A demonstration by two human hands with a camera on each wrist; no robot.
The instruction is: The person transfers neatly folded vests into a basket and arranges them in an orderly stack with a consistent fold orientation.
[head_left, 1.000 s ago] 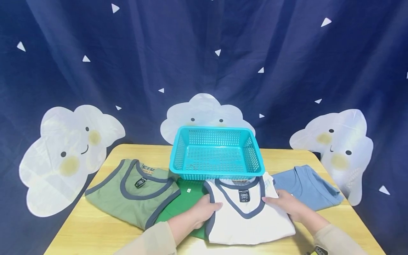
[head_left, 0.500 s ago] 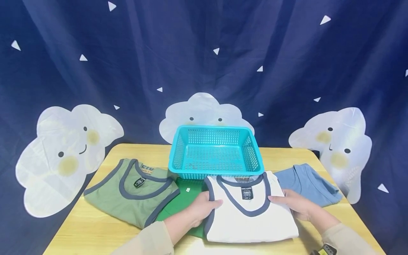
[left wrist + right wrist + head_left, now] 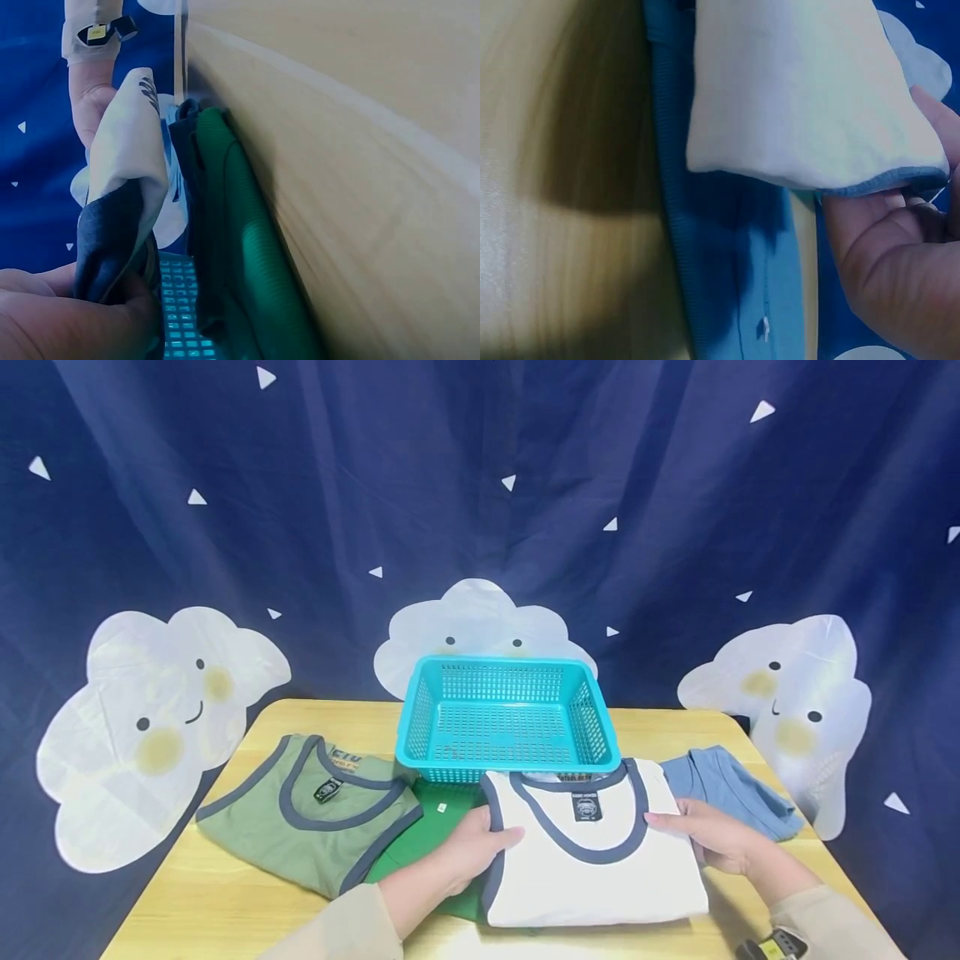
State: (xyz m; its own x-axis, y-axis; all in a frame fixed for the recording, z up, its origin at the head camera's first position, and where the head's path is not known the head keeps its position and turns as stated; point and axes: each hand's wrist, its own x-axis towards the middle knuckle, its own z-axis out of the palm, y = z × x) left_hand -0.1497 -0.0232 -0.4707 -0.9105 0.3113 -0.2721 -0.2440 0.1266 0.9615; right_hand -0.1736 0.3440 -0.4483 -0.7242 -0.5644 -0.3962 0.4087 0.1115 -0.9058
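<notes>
A folded white tank top (image 3: 585, 889) with navy trim is held between my two hands in front of the basket. My left hand (image 3: 474, 847) pinches its left armhole edge, thumb on top. On the other side my right hand (image 3: 708, 833) grips the right edge, the thumb near the neckline. In the left wrist view the white top (image 3: 127, 142) hangs above the green garment (image 3: 240, 232), apart from the table. The right wrist view has the right hand's fingers (image 3: 862, 225) partly under the fabric, over a blue garment (image 3: 772, 300).
A turquoise plastic basket (image 3: 502, 767), with nothing in it, stands at the table's back. To the left lies a folded olive tank top (image 3: 262, 835) with navy trim, overlapping the green garment (image 3: 405, 843). A blue garment (image 3: 738, 802) lies at the right on the wooden table (image 3: 195, 893).
My right hand has moved right and slightly away from me, drawing the white tank top's right side with it. The left hand keeps its pinch with little movement.
</notes>
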